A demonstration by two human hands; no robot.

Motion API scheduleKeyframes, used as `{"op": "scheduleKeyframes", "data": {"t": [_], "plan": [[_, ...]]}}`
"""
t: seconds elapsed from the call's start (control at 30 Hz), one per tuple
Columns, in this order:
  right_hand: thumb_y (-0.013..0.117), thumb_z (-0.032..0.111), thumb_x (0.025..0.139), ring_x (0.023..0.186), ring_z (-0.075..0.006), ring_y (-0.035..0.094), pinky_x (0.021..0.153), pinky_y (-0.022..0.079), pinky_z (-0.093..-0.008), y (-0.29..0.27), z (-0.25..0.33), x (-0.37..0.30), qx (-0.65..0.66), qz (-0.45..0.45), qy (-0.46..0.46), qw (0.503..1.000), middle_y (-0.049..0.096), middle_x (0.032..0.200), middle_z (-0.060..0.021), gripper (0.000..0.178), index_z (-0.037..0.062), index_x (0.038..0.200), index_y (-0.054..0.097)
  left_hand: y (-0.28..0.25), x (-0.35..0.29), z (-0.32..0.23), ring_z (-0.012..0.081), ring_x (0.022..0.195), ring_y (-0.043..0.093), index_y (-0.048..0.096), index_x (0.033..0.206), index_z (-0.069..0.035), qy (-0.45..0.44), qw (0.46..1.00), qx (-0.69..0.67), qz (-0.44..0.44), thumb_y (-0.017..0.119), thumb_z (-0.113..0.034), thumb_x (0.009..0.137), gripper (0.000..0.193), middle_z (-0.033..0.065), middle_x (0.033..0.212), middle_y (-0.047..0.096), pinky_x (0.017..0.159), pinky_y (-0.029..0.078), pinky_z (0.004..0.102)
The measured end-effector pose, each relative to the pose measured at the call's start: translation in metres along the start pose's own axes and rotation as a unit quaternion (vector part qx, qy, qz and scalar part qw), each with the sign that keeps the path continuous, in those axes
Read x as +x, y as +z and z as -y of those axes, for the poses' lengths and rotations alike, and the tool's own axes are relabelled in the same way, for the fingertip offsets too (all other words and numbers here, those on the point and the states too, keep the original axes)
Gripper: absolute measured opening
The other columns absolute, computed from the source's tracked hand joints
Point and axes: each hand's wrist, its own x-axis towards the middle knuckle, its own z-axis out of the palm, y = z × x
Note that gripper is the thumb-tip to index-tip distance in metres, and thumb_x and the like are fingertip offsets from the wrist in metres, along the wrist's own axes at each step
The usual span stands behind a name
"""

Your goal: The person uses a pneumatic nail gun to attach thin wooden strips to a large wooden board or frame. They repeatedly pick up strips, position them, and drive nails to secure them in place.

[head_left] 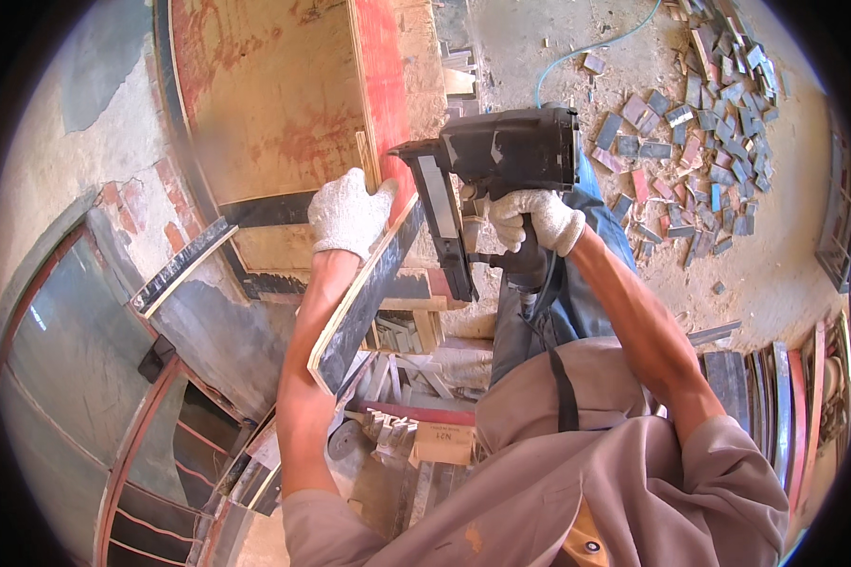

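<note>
My right hand (544, 219), in a white knit glove, is wrapped around the handle of a black nail gun (515, 151). The gun's nose points left, at the red edge of a worn plywood panel (274, 104). Its long magazine slants down toward me. My left hand (348, 215), gloved too, is closed at the upper end of a dark-faced plywood strip (373, 288), close to the gun's nose. That strip runs back along my left forearm and meets the panel's near end. Some of the left fingers are hidden behind the glove's back.
Several small wood offcuts (719, 142) lie heaped on the floor at the far right. A thin air hose (577, 52) crosses the floor beyond the gun. Near my waist is a small cardboard box (444, 442). Boards (794, 406) stand at the right, a metal-framed window (76, 350) at the left.
</note>
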Motion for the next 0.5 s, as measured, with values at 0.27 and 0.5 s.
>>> {"op": "scheduleKeyframes", "data": {"t": [0.27,0.5], "plan": [[0.057,0.012,0.092,0.052,-0.0206,0.046,0.057,0.044,-0.0351,-0.001,-0.005,0.002,-0.003,0.065,-0.027,0.997,0.044,0.057,-0.007,0.035,0.0063,0.06,0.044,0.0,-0.006,0.004,0.0434,0.09,0.069,0.075,0.088,0.0,0.007,0.996,0.032,0.086,0.07,-0.06,0.079,0.06,0.028,0.09,0.07,0.081,0.054,0.0509],[0.057,0.015,0.091,0.051,-0.018,0.044,0.056,0.043,-0.0327,0.003,-0.004,-0.009,-0.043,-0.01,0.016,0.999,0.04,0.056,-0.004,0.039,0.0117,0.057,0.038,0.01,-0.003,0.012,0.0427,0.088,0.07,0.075,0.088,0.0,0.007,0.997,0.031,0.071,0.073,-0.055,0.077,0.056,0.027,0.088,0.07,0.08,0.055,0.0497]]}}
